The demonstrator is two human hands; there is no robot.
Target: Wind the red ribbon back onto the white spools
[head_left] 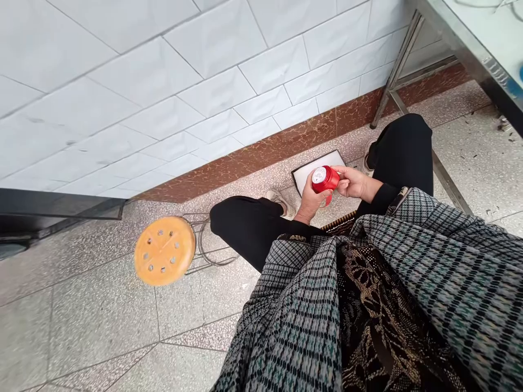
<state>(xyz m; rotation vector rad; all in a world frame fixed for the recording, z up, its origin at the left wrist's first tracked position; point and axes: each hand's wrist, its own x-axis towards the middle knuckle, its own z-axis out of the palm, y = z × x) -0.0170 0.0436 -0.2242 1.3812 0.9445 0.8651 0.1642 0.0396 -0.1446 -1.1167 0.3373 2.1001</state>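
Observation:
A red cylindrical container with a white round end is held in front of me, above my knees. A thin red strip hangs from its underside. My left hand grips it from below and my right hand holds its other end, fingers wrapped over the red side. Part of the container is hidden by my fingers. Below the hands, a flat white card with a dark border lies on the floor.
An orange round stool with holes and a wire frame stands to my left. White tiled wall with a brown skirting runs behind my feet. A metal-legged table stands at upper right. A patterned garment covers my lap.

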